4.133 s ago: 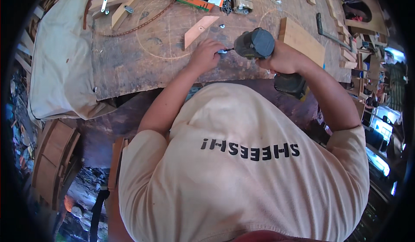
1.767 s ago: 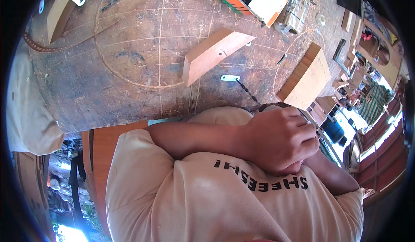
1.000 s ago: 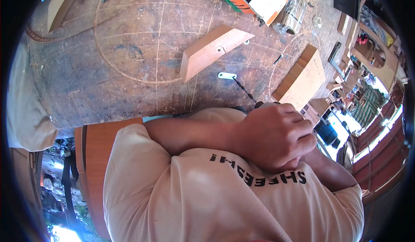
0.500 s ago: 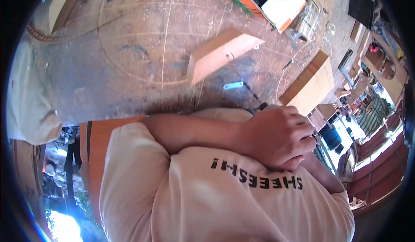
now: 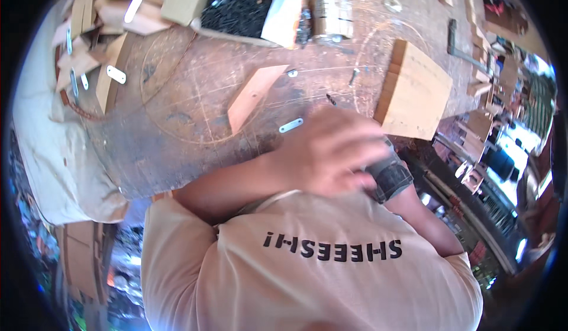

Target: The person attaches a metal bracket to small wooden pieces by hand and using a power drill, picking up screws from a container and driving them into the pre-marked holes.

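Observation:
My left hand (image 5: 331,150) is smeared by motion at the bench's near edge, its forearm reaching in from the left. Its fingers point right, toward a dark grey and black object (image 5: 390,174) at the end of my right forearm (image 5: 423,215). My right hand is hidden behind the left one and that object. A short dark bit or screw (image 5: 331,99) shows just beyond my left hand. Close by on the bench lie a small pale metal plate (image 5: 291,125) with rounded ends and an angle-cut wood piece (image 5: 254,97) with a dark spot on its face.
A thick wooden block (image 5: 414,91) lies at right, with a loose screw (image 5: 354,76) nearby. An open carton (image 5: 189,2) of black screws and a clear container (image 5: 332,14) stand at the back. Wood offcuts (image 5: 121,11) and metal plates (image 5: 116,74) crowd the left; pale cloth (image 5: 53,153) hangs there.
The view has shifted, bringing the carton and left-hand wood pile further in. My left hand has moved left from its curled position near my right hand, and the dark object at my right forearm is now exposed.

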{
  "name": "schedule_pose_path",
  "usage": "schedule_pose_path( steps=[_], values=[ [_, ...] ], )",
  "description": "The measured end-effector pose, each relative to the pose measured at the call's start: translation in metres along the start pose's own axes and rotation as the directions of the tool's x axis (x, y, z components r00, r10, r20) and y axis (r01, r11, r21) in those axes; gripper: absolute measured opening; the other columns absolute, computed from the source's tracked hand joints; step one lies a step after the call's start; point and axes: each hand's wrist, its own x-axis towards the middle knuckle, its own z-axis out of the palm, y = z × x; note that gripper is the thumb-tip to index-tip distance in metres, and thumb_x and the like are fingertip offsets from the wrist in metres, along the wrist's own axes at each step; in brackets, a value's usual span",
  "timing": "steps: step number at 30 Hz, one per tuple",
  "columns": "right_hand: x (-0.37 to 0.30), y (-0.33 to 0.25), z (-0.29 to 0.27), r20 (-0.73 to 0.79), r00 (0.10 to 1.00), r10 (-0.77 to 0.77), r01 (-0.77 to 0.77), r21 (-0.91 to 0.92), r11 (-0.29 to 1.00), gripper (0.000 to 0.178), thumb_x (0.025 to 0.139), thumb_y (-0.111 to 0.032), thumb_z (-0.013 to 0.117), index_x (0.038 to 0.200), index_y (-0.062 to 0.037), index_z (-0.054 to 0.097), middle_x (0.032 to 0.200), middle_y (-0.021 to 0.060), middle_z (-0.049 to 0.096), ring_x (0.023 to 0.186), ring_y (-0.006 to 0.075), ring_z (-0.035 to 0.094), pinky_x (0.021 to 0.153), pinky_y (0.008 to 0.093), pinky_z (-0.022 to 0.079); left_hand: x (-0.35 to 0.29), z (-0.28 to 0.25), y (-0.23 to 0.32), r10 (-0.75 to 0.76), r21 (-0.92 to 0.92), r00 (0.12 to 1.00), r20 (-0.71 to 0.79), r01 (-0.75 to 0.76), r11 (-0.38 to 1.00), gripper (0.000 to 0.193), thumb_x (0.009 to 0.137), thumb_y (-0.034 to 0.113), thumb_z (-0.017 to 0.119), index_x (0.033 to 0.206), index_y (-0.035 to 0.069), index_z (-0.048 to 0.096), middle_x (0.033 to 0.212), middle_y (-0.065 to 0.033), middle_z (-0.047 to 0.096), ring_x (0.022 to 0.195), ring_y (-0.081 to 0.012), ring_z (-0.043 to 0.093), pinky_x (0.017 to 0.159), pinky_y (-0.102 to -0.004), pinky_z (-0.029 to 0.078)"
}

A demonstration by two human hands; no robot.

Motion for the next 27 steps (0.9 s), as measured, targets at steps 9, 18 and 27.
schedule_pose_path(
  steps=[9, 18, 27],
  values=[
    [-0.022, 0.069, 0.009, -0.483, 0.776, -0.405, 0.226, -0.388, 0.894, 0.021, 0.082, -0.007, 0.067, 0.103, -0.004, 0.062, 0.093, 0.0099, 0.063, 0.086, 0.0257, 0.062, 0.078, 0.0377, 0.05, -0.061, -0.014, -0.024, -0.393, 0.381, 0.908, 0.143, 0.316, 0.869, 0.02, 0.077, 0.004, 0.069, 0.097, 0.002, 0.065, 0.098, -0.0137, 0.064, 0.09, -0.0315, 0.062, 0.079, -0.0373, 0.049],
    [-0.006, 0.121, 0.043, -0.772, 0.627, -0.104, 0.312, 0.126, 0.942, 0.02, 0.087, -0.011, 0.068, 0.104, -0.003, 0.061, 0.091, 0.0081, 0.062, 0.083, 0.0197, 0.061, 0.074, 0.0362, 0.05, -0.063, -0.018, -0.01, -0.318, 0.79, 0.936, 0.153, 0.078, 0.609, 0.031, 0.074, 0.012, 0.072, 0.104, 0.008, 0.064, 0.106, -0.0109, 0.063, 0.104, -0.0352, 0.057, 0.092, -0.0424, 0.044],
    [0.007, 0.118, 0.05, -0.787, 0.46, -0.411, 0.561, -0.101, 0.822, 0.019, 0.088, -0.015, 0.068, 0.103, -0.0032, 0.062, 0.091, 0.0115, 0.064, 0.083, 0.0247, 0.062, 0.072, 0.0382, 0.05, -0.097, -0.067, -0.03, -0.457, 0.854, 0.882, -0.12, 0.326, 0.405, 0.061, 0.074, 0.008, 0.07, 0.132, 0.008, 0.05, 0.119, -0.018, 0.059, 0.11, -0.0379, 0.054, 0.098, -0.0446, 0.042]
  ],
)
